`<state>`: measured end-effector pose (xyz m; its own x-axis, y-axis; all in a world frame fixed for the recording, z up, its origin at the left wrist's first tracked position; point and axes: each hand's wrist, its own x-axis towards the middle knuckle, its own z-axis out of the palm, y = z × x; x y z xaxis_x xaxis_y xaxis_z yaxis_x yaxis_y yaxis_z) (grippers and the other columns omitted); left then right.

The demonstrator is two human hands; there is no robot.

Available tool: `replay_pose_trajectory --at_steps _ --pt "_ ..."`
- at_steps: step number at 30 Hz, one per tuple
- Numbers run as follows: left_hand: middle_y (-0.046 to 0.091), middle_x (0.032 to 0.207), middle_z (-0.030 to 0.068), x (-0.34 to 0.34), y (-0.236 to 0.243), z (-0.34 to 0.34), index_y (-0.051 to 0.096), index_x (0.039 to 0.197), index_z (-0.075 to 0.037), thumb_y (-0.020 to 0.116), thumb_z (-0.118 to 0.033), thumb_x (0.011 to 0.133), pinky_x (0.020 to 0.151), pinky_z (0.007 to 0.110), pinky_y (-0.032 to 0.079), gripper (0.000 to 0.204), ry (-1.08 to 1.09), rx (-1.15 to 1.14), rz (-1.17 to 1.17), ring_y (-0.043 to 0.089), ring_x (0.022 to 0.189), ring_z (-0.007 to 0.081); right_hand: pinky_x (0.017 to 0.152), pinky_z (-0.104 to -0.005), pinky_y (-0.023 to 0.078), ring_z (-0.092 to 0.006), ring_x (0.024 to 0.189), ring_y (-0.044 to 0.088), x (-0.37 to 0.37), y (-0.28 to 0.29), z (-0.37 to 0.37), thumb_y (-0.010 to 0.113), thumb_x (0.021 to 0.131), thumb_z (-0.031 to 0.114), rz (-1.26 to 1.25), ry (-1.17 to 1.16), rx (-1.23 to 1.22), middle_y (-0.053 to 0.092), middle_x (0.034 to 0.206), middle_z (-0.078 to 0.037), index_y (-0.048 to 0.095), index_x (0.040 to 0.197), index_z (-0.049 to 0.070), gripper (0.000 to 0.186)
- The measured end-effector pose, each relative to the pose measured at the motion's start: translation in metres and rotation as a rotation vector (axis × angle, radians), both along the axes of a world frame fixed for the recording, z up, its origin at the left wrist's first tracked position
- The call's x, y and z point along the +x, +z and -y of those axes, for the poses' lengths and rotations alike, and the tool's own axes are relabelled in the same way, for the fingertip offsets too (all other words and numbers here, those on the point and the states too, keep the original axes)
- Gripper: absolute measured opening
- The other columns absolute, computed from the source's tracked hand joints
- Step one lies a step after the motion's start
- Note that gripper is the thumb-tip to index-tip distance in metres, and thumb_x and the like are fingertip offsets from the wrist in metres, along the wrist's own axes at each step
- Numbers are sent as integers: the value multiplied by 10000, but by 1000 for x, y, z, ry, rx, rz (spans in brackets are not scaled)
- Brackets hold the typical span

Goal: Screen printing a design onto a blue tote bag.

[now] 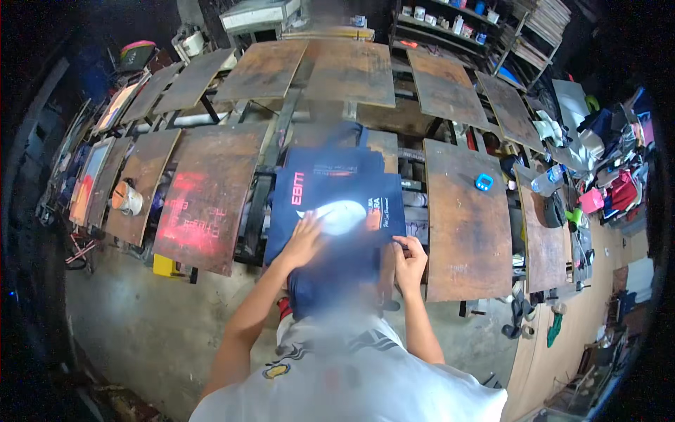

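Observation:
Dark navy tote bags (288, 190) with pink and white printing and a pale white shape lie stacked on a board in front of me, their handles toward the far side. My left hand (304, 239) rests on the top bag at the white shape, fingers stretched out. My right hand (410, 259) pinches the right edge of that bag near its lower corner. A smeared vertical band blurs the middle of the view and hides part of the bags.
Wooden boards stand in two rows, one red-stained (200, 204). A bucket (126, 199) sits left; a small blue device (484, 181), bottle (545, 181) and fabric pile (622, 186) are right. A shelf of containers (446, 24) stands behind; footwear (519, 316) lies on the floor.

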<state>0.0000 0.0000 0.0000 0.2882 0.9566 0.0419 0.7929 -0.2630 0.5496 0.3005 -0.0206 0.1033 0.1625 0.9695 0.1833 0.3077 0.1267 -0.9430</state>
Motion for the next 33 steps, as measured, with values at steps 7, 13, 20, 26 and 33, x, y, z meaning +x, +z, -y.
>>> replay_pose_trajectory --at_steps 7,13,20,26,33 --pt "538 1406 162 53 143 19 542 1365 -61 667 -276 895 1097 448 364 531 -78 218 120 469 1335 337 636 -255 503 -160 783 644 -21 56 -27 671 814 -40 47 40 222 676 950 -105 729 972 11 176" --pt "678 1188 144 7 114 35 614 1294 -104 631 -31 798 937 412 490 502 92 257 53 647 1086 305 624 -194 402 -47 725 512 -10 65 -36 698 825 -37 -26 14 322 605 942 -20 731 958 -10 139" --pt "715 1064 143 -50 137 59 713 1119 -94 640 -61 828 824 386 543 302 242 277 129 688 958 322 825 -257 467 -122 897 609 20 57 -37 727 848 20 -224 -26 208 665 947 -39 734 942 -16 101" --pt "736 985 141 -83 175 68 731 1006 -20 697 -35 820 778 327 552 189 371 384 348 718 885 250 639 -184 444 -33 700 550 22 67 -41 692 907 22 -221 -43 305 635 793 10 686 951 -31 69" --pt "687 895 32 -88 200 78 690 966 32 702 -18 871 759 244 499 108 512 355 720 619 832 92 646 -220 458 -80 709 587 12 77 -33 700 916 109 -345 -12 175 677 829 -42 690 949 -29 143"
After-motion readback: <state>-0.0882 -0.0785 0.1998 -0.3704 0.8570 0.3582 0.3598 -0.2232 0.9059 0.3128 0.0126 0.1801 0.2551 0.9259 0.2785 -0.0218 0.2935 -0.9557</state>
